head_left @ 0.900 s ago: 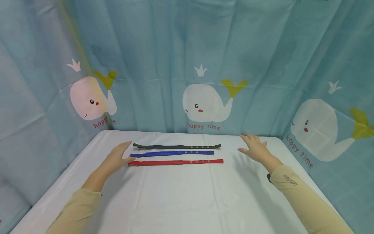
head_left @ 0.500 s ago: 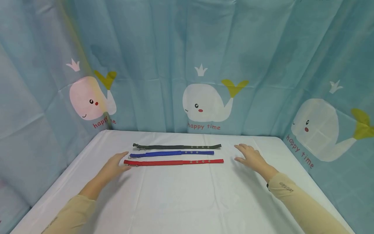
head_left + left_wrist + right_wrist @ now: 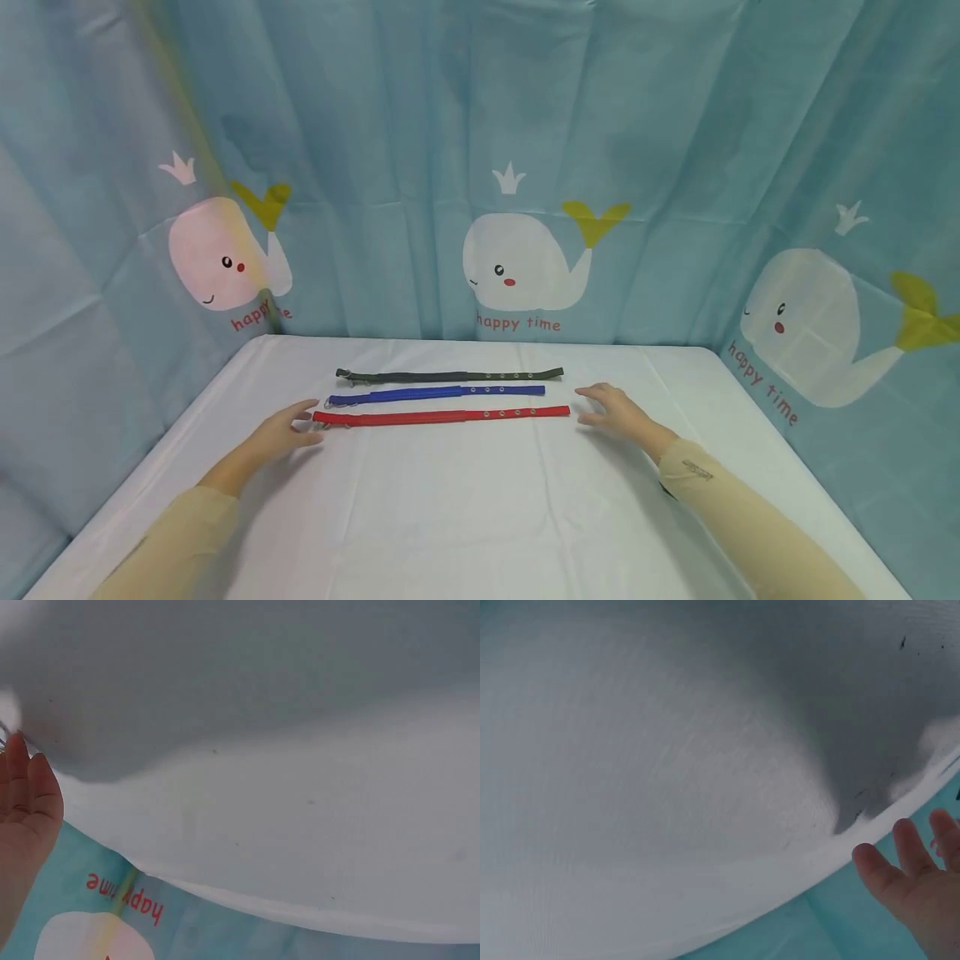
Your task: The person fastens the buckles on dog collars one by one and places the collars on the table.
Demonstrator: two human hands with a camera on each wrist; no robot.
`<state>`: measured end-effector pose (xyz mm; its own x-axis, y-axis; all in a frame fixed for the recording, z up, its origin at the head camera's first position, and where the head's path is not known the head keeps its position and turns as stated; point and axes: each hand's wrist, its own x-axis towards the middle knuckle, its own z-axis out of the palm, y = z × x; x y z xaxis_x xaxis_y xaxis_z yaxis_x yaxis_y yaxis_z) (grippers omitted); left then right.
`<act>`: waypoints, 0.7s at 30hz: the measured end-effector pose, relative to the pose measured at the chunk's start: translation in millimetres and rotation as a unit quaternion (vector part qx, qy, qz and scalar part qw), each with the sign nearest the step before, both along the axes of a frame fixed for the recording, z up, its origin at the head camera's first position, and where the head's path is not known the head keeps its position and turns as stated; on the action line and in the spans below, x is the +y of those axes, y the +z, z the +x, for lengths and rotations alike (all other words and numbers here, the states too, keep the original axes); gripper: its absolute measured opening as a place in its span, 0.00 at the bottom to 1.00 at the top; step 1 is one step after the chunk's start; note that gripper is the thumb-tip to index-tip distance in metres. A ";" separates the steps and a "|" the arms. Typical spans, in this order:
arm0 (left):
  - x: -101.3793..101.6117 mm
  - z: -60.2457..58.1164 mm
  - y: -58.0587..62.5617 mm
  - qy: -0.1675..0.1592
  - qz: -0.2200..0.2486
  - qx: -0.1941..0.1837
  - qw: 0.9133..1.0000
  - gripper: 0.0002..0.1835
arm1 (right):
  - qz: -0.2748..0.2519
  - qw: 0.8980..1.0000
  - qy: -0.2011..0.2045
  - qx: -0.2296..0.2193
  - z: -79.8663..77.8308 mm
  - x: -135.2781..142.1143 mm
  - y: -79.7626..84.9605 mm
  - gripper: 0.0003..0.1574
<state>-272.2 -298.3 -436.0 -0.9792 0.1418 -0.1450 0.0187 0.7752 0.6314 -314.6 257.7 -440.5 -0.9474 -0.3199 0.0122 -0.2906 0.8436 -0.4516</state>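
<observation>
Three pet collars lie flat and nearly parallel in the head view, with metal buckles at the left and eyelets toward the right. The red collar (image 3: 420,417) is nearest, the blue collar (image 3: 420,394) sits in the middle, and the dark green collar (image 3: 420,377) is farthest. My left hand (image 3: 277,433) is at the red collar's buckle end, thumb and fingers spread apart around it. Off the red collar's right tip, my right hand (image 3: 622,415) reaches in with fingers extended and nothing in them. Both wrist views show only part of each hand, fingers loosely extended.
A white cloth (image 3: 450,517) covers the table, and its back edge meets a blue curtain (image 3: 390,167) printed with whales. The curtain also runs along the left and right sides.
Both hands have come nearer and lower. The right hand has moved left toward the collars' ends, while the left has drawn back from the blue collar to the red one's buckle.
</observation>
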 end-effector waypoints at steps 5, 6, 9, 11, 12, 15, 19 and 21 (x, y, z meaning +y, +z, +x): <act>2.3 -6.5 -4.5 -0.001 -0.011 -0.002 1.000 0.39 | -0.018 0.999 -0.012 -0.034 -4.4 -4.3 -6.1 0.32; 3.3 -7.1 -4.6 -0.001 -0.014 -0.002 1.000 0.38 | -0.019 0.999 -0.012 -0.039 -4.8 -5.1 -6.6 0.32; 5.7 -8.2 -4.0 0.001 -0.021 0.001 1.000 0.35 | -0.020 0.998 -0.020 -0.051 -5.9 -8.2 -7.8 0.30; 7.0 -8.8 -3.1 0.002 -0.021 0.004 1.000 0.34 | -0.017 0.998 -0.022 -0.049 -7.0 -9.4 -8.3 0.29; 7.4 -9.1 -2.7 0.002 -0.022 0.006 1.000 0.33 | -0.016 0.998 -0.023 -0.047 -7.6 -10.0 -8.3 0.28; 7.9 -9.8 -2.1 0.004 -0.021 0.009 1.000 0.33 | -0.004 0.999 -0.028 -0.044 -10.2 -12.4 -9.0 0.27; 7.3 -10.9 -3.0 0.005 -0.026 0.013 1.000 0.32 | 0.011 0.998 -0.037 -0.043 -12.2 -15.7 -10.2 0.26; 7.8 -11.6 -3.8 0.007 -0.028 0.014 0.999 0.32 | 0.015 0.998 -0.043 -0.041 -12.6 -16.4 -10.7 0.25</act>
